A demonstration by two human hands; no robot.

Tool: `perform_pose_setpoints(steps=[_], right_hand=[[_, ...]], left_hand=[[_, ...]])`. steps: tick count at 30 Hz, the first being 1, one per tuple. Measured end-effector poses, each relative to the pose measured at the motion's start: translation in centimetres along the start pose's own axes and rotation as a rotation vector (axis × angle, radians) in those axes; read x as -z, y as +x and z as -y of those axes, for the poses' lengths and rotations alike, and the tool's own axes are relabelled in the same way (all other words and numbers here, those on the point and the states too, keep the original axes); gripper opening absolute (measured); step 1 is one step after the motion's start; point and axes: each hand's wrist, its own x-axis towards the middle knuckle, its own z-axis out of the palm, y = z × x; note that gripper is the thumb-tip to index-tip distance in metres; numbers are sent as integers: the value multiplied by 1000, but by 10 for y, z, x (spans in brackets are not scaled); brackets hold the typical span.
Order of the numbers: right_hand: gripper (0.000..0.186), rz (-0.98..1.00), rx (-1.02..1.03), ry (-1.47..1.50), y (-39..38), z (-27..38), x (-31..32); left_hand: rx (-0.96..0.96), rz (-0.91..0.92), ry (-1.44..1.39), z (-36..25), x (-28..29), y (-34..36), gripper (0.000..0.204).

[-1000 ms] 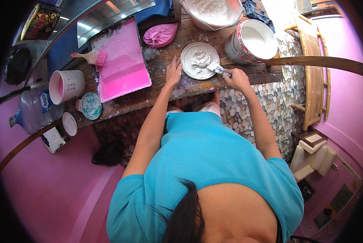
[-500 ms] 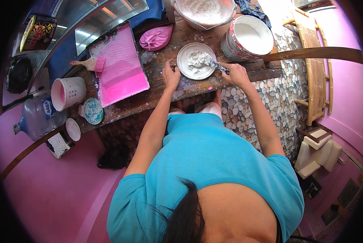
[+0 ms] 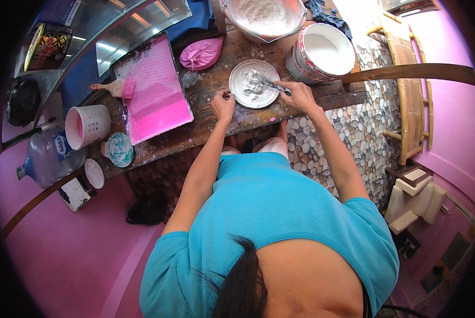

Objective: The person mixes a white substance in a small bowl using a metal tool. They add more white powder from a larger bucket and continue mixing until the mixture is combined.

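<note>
A shallow round white lid [image 3: 274,99] lies near the front edge of the table, with lumpy white paste [image 3: 248,84] on it. My left hand [image 3: 223,106] has its fingers bent against the lid's left rim, thumb and fingertips close together. From the right, my right hand [image 3: 299,96] grips the dark handle of a putty knife [image 3: 277,87]. Its blade reaches into the paste on the right half of the lid; the paste hides the blade's tip.
Left stands a paint tray [image 3: 160,121] with pink paint, a brush [image 3: 122,88] on its edge. A pink bag [image 3: 201,53], a basin of white powder [image 3: 264,36] and a bucket of white liquid [image 3: 304,61] stand behind. A bottle [image 3: 52,156] and tub [image 3: 91,126] sit far left.
My right hand and the putty knife have shifted slightly left, and the paste's shape differs. My left hand stays at the rim. The whole view has moved a little.
</note>
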Motion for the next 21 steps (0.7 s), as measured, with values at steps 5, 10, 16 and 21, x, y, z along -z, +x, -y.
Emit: perform_pose_setpoints(steps=[5, 10, 16, 21], right_hand=[[34, -43, 81, -226, -11, 27, 21], [36, -125, 32, -323, 18, 36, 0], [37, 19, 82, -448, 8, 56, -20], [37, 54, 55, -482, 9, 74, 13]], left_hand=[[32, 3, 7, 3, -2, 3, 25], [34, -11, -26, -6, -3, 8, 25], [11, -45, -101, -4, -5, 11, 23], [69, -31, -116, 0, -7, 10, 25]])
